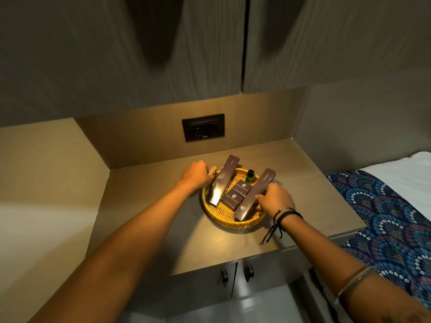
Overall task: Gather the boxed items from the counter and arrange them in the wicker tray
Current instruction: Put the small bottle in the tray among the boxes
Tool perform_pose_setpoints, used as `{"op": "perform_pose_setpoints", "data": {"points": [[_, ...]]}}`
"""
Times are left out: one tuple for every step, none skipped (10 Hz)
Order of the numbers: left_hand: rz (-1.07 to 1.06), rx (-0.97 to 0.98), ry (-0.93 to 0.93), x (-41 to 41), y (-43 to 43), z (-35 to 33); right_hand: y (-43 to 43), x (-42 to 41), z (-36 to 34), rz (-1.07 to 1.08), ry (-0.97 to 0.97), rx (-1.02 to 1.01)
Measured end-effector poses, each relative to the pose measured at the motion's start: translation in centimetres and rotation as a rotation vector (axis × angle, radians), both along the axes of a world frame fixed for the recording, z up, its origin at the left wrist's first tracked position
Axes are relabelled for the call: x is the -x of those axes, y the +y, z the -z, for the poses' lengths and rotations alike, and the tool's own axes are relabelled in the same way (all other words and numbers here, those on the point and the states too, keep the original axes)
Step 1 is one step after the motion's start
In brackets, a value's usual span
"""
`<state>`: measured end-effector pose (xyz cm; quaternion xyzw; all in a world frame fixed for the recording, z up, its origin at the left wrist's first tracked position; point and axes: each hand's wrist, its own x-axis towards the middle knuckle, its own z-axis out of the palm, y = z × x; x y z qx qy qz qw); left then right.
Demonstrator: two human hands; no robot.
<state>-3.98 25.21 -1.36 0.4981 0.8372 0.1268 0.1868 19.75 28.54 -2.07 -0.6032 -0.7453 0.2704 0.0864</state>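
A round yellow wicker tray (229,223) sits on the grey counter (149,206). Inside it lie two long dark boxes, one on the left (225,177) and one on the right (255,194), two small dark boxes (243,187) (233,198) between them, and a small green bottle (250,176) at the back. My left hand (196,174) is closed on the tray's left handle. My right hand (276,198) grips the tray's right side, its fingers against the right long box. The right handle is hidden under that hand.
A black wall socket (203,127) is set in the back panel behind the tray. Cabinet doors (163,54) hang overhead. Below the counter are doors with dark handles (248,272). A bed with a blue patterned cover (391,217) stands on the right.
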Motion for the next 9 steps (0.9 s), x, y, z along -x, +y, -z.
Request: {"op": "perform_pose_setpoints", "data": {"points": [[-0.069,0.018,-0.001,0.0,-1.7,-0.1,0.8,0.7,-0.3,-0.043,-0.013,-0.01],[-0.164,0.038,-0.005,-0.7,-4.9,-0.4,1.8,1.9,-0.9,-0.15,-0.097,-0.034],[-0.231,0.032,-0.013,-1.4,-6.9,-0.4,2.2,2.7,-1.5,-0.243,-0.135,-0.03],[-0.331,0.011,-0.066,-2.7,-9.1,-0.3,2.8,3.6,-1.7,-0.371,-0.178,-0.046],[-0.381,-0.006,-0.091,-3.5,-10.0,-0.4,3.3,3.8,-1.5,-0.427,-0.194,-0.056],[-0.42,0.0,-0.103,-4.2,-10.4,-1.0,3.8,3.5,-1.5,-0.502,-0.202,-0.081],[-0.436,0.038,-0.085,-5.0,-10.6,-1.4,3.7,2.8,-1.6,-0.542,-0.214,-0.114],[-0.431,0.059,0.086,-6.3,-11.4,-4.4,2.5,1.5,-4.0,-0.556,-0.321,-0.238],[-0.366,-0.044,0.266,-8.6,-13.6,-6.1,0.5,0.1,-6.1,-0.655,-0.317,-0.325]]}}
